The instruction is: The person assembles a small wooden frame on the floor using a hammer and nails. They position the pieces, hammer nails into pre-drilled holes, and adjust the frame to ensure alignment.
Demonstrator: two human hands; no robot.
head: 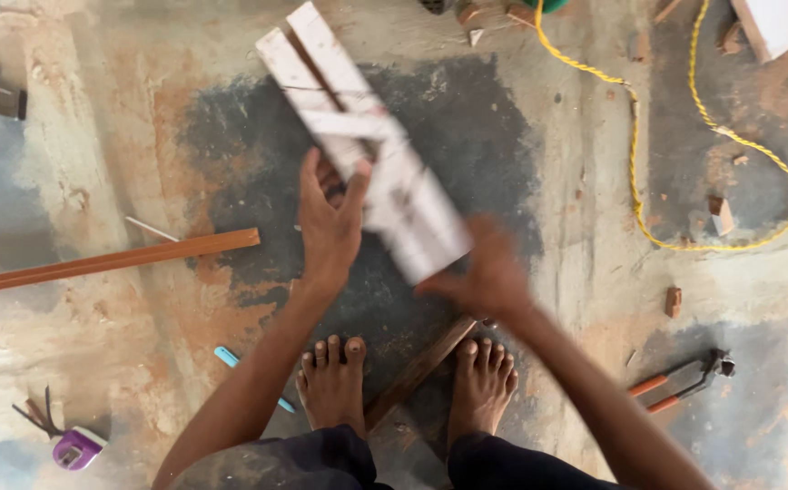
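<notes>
A white-painted wooden frame piece (371, 145), made of two long slats joined side by side, is held tilted above the concrete floor. My left hand (329, 222) grips its lower left edge, fingers wrapped around the wood. My right hand (489, 272) is blurred with motion and holds the frame's near end. My bare feet (332, 381) stand below the hands, with a brown wooden strip (417, 372) lying between them.
A long brown wooden batten (108, 261) lies at left. A yellow rope (684, 136) loops at upper right. Orange-handled pincers (680, 383) lie at right. A purple tool (76, 447), a blue pencil (231, 358) and brick fragments (674, 301) are scattered on the floor.
</notes>
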